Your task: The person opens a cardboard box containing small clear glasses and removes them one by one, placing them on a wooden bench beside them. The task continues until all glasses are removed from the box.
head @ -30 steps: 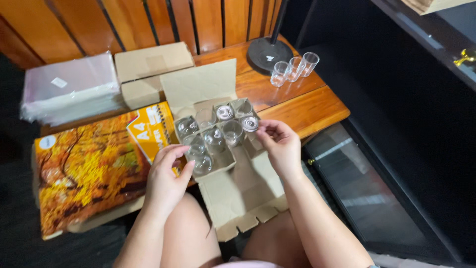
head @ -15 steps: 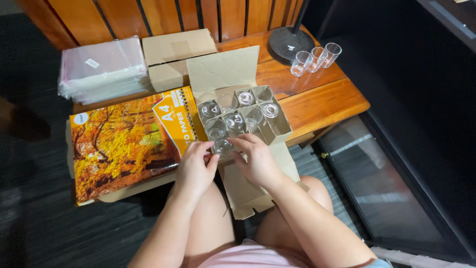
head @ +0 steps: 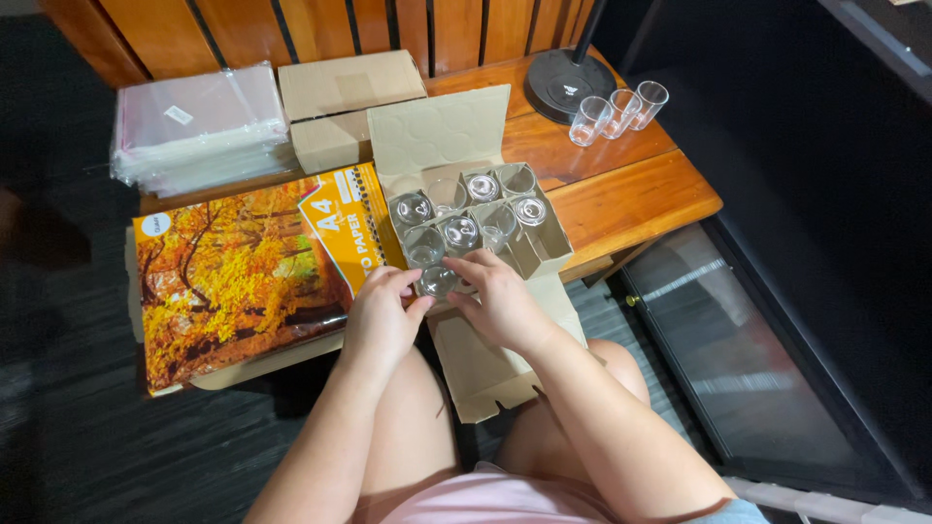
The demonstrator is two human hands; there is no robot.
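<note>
Table edge: the divided carton overhangs the wooden table, reaching over the person's lap.
Room: bare wood right of the carton.
Left hand: fingers curled onto the small glass.
Right hand: fingers closed on the same glass.
Glass: nearest carton cell.

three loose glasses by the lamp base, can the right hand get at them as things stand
Probably yes. The right hand is busy on a glass at the near end of the divided box, but the bare wooden table between it and the three loose glasses holds nothing in the way.
</note>
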